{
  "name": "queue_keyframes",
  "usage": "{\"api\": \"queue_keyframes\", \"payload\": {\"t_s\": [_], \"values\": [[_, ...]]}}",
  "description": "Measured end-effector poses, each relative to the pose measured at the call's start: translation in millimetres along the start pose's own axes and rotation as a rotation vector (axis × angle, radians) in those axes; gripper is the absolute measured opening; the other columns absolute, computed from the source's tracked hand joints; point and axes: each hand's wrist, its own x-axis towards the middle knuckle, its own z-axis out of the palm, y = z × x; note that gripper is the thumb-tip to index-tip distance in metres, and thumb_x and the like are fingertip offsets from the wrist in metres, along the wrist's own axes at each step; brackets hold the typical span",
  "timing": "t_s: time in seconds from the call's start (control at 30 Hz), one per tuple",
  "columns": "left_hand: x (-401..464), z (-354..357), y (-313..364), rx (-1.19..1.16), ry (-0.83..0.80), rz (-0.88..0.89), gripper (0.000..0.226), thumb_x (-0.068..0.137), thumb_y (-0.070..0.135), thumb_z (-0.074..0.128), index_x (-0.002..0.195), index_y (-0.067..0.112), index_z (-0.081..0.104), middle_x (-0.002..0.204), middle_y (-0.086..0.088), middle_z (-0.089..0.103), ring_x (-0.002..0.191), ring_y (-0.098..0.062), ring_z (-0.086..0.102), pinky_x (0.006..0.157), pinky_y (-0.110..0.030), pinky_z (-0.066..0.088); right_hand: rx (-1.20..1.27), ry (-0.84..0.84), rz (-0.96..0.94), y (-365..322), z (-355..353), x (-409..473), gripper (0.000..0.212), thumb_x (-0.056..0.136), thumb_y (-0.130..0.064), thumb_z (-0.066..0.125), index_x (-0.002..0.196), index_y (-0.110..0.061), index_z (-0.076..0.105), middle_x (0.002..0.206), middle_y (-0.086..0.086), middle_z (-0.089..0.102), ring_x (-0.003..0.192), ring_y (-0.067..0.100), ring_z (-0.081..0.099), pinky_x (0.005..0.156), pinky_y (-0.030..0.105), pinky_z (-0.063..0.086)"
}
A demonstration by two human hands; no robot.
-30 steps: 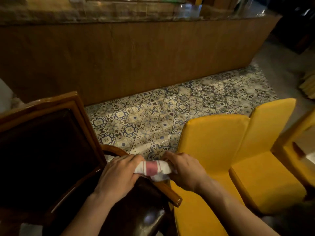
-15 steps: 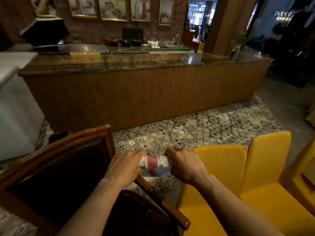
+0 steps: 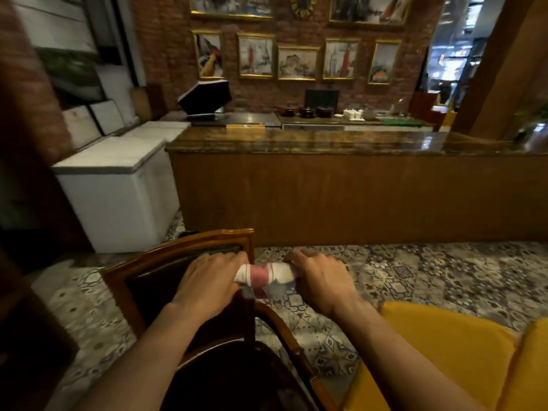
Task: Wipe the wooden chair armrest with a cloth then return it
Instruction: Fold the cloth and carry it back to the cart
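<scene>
A white cloth (image 3: 267, 275) with a red stripe is bunched into a short roll and held up in the air between both hands. My left hand (image 3: 209, 280) grips its left end and my right hand (image 3: 321, 278) grips its right end. Below them stands the wooden chair (image 3: 178, 253) with a dark padded back and seat. Its curved wooden armrest (image 3: 284, 330) runs down from under the cloth toward the lower middle. The cloth is lifted clear of the armrest.
A yellow upholstered chair (image 3: 439, 351) stands close on the right. Patterned floor tiles (image 3: 415, 271) lie ahead, then a long wooden counter (image 3: 355, 197) with a glossy top. White chest freezers (image 3: 118, 188) stand at the left, against a brick wall with framed pictures.
My head has tilted up, bringing the counter and the wall into view. Both hands have lifted the rolled cloth up off the armrest, still gripping its two ends.
</scene>
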Motion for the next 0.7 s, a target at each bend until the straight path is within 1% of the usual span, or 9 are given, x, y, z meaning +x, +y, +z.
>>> {"api": "queue_keyframes", "payload": {"t_s": [0.07, 0.13, 0.23, 0.3, 0.37, 0.47, 0.6, 0.63, 0.7], "values": [[-22, -16, -14, 0.031, -0.004, -0.081, 0.035, 0.082, 0.026, 0.077, 0.107, 0.038, 0.056, 0.103, 0.013, 0.067, 0.098, -0.013, 0.064, 0.082, -0.030, 0.045, 0.032, -0.003, -0.082, -21, 2, 11, 0.031, 0.088, -0.023, 0.063, 0.115, -0.029, 0.050, 0.107, 0.002, 0.067, 0.091, 0.032, 0.067, 0.063, 0.040, 0.049], [-51, -33, -33, 0.070, -0.014, -0.172, 0.033, 0.082, 0.027, 0.077, 0.105, 0.037, 0.057, 0.103, 0.013, 0.068, 0.098, -0.014, 0.065, 0.080, -0.031, 0.047, 0.093, -0.015, -0.167, -51, 4, 23, 0.031, 0.089, -0.027, 0.063, 0.117, -0.030, 0.049, 0.112, 0.002, 0.066, 0.097, 0.032, 0.066, 0.070, 0.043, 0.051], [-104, -64, -61, 0.125, -0.005, -0.309, 0.030, 0.082, 0.026, 0.076, 0.104, 0.036, 0.059, 0.106, 0.010, 0.070, 0.099, -0.015, 0.066, 0.083, -0.035, 0.052, 0.170, -0.032, -0.291, -109, 7, 36, 0.035, 0.091, -0.028, 0.064, 0.123, -0.034, 0.052, 0.125, 0.000, 0.066, 0.108, 0.030, 0.066, 0.080, 0.043, 0.053], [-142, -85, -80, 0.190, -0.003, -0.400, 0.031, 0.084, 0.026, 0.073, 0.109, 0.035, 0.058, 0.110, 0.008, 0.070, 0.102, -0.018, 0.066, 0.086, -0.036, 0.051, 0.204, -0.017, -0.378, -155, 9, 42, 0.038, 0.091, -0.025, 0.065, 0.127, -0.033, 0.053, 0.129, 0.001, 0.065, 0.112, 0.031, 0.065, 0.083, 0.042, 0.053], [-185, -108, -102, 0.257, -0.004, -0.484, 0.033, 0.087, 0.027, 0.071, 0.114, 0.035, 0.056, 0.113, 0.007, 0.069, 0.103, -0.019, 0.065, 0.086, -0.035, 0.049, 0.234, -0.004, -0.475, -209, 9, 44, 0.040, 0.090, -0.023, 0.065, 0.127, -0.032, 0.055, 0.128, 0.002, 0.065, 0.112, 0.031, 0.065, 0.084, 0.042, 0.053], [-261, -144, -133, 0.289, 0.020, -0.625, 0.028, 0.088, 0.029, 0.069, 0.111, 0.036, 0.055, 0.108, 0.008, 0.068, 0.100, -0.017, 0.064, 0.082, -0.033, 0.045, 0.245, 0.005, -0.620, -297, 6, 39, 0.042, 0.089, -0.021, 0.065, 0.128, -0.031, 0.055, 0.124, 0.002, 0.066, 0.109, 0.031, 0.065, 0.081, 0.040, 0.052], [-378, -189, -165, 0.337, 0.056, -0.801, 0.025, 0.089, 0.030, 0.068, 0.107, 0.036, 0.053, 0.105, 0.012, 0.066, 0.098, -0.014, 0.064, 0.077, -0.030, 0.039, 0.289, -0.012, -0.798, -423, -4, 12, 0.038, 0.091, -0.021, 0.063, 0.126, -0.030, 0.053, 0.120, 0.005, 0.065, 0.108, 0.035, 0.064, 0.082, 0.045, 0.055], [-408, -200, -171, 0.353, 0.064, -0.842, 0.024, 0.089, 0.031, 0.067, 0.107, 0.035, 0.053, 0.105, 0.012, 0.066, 0.098, -0.015, 0.064, 0.076, -0.031, 0.039, 0.295, -0.012, -0.842, -454, -6, 3, 0.036, 0.092, -0.022, 0.062, 0.126, -0.029, 0.053, 0.119, 0.005, 0.065, 0.108, 0.035, 0.064, 0.082, 0.045, 0.054], [-468, -222, -180, 0.383, 0.070, -0.922, 0.024, 0.088, 0.034, 0.066, 0.109, 0.035, 0.053, 0.106, 0.010, 0.067, 0.098, -0.019, 0.065, 0.077, -0.035, 0.042, 0.308, -0.015, -0.923, -517, -12, -20, 0.033, 0.093, -0.022, 0.061, 0.125, -0.028, 0.053, 0.119, 0.004, 0.064, 0.109, 0.035, 0.063, 0.080, 0.043, 0.051]]}}
